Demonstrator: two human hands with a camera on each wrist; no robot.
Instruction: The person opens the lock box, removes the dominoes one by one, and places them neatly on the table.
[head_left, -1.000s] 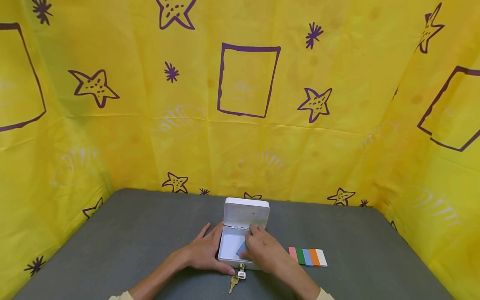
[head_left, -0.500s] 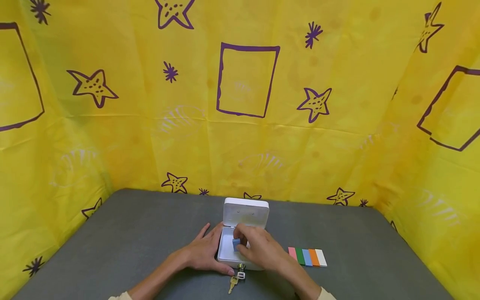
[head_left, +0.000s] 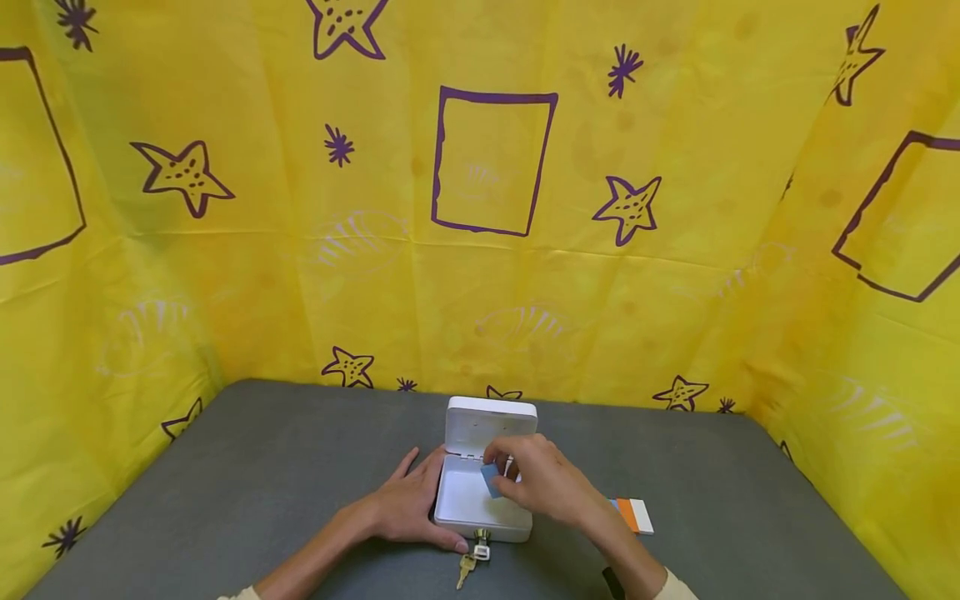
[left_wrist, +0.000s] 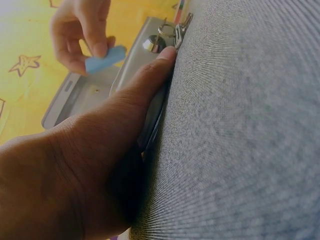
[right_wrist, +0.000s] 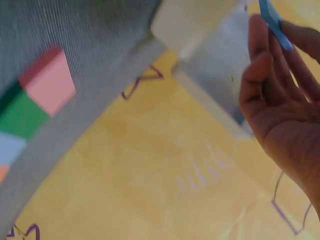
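A small white metal cash box (head_left: 504, 531) stands with its lid (head_left: 480, 429) raised and its inside visible. My left hand (head_left: 408, 507) rests against the box's left side, fingers stretched along it and thumb laid across the front corner. In the left wrist view that thumb (left_wrist: 145, 80) lies along the front face beside the lock (left_wrist: 154, 44). Over the box's inside, my right hand (head_left: 546, 479) pinches a light blue domino-like block (head_left: 491, 481) between thumb and fingers. The right wrist view shows this blue block (right_wrist: 274, 23) edge-on at the fingertips.
Keys (head_left: 467, 568) hang from the lock at the box's front. Right of the box lies a row of coloured blocks, with the orange block (head_left: 628, 514) and white block (head_left: 642, 516) showing past my right forearm. Yellow patterned cloth (head_left: 495, 292) walls the grey table (head_left: 300, 450).
My right hand has lifted the blue block from low in the box and drawn it back a little to the right. Its forearm now covers part of the block row. The left hand stays put.
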